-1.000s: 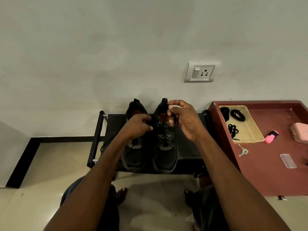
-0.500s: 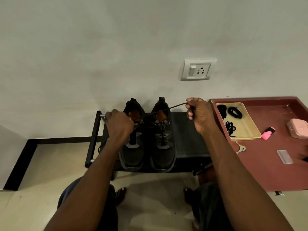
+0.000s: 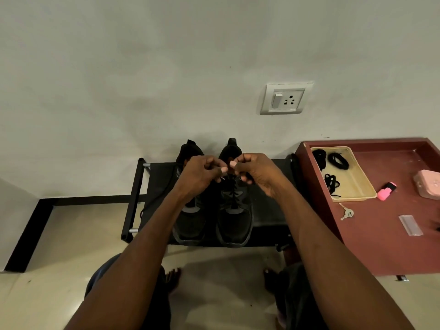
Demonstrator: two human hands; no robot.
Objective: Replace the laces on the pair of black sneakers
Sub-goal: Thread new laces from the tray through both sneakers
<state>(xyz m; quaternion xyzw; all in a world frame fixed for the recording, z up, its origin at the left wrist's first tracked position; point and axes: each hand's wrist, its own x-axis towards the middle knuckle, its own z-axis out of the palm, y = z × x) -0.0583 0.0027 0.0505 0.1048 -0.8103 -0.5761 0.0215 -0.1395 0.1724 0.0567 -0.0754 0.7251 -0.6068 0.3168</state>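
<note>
Two black sneakers stand side by side on a low black rack (image 3: 266,201), toes toward me. The right sneaker (image 3: 234,220) has a black lace (image 3: 234,195) threaded up its front. The left sneaker (image 3: 190,222) is partly hidden under my left forearm. My left hand (image 3: 200,173) and my right hand (image 3: 256,171) meet over the right sneaker's top eyelets, each pinching an end of that lace with curled fingers. Spare black laces (image 3: 332,182) lie in a beige tray (image 3: 357,184) on the red table.
The red table (image 3: 381,246) stands right of the rack with a pink highlighter (image 3: 387,191), a pink box (image 3: 428,186), keys (image 3: 347,212) and a clear strip (image 3: 410,225). A wall socket (image 3: 284,98) is above. My bare feet rest on the tiled floor.
Half a second ago my hands were spread wide, pulling the lace ends taut to both sides. Both hands have come back together above the right sneaker's tongue.
</note>
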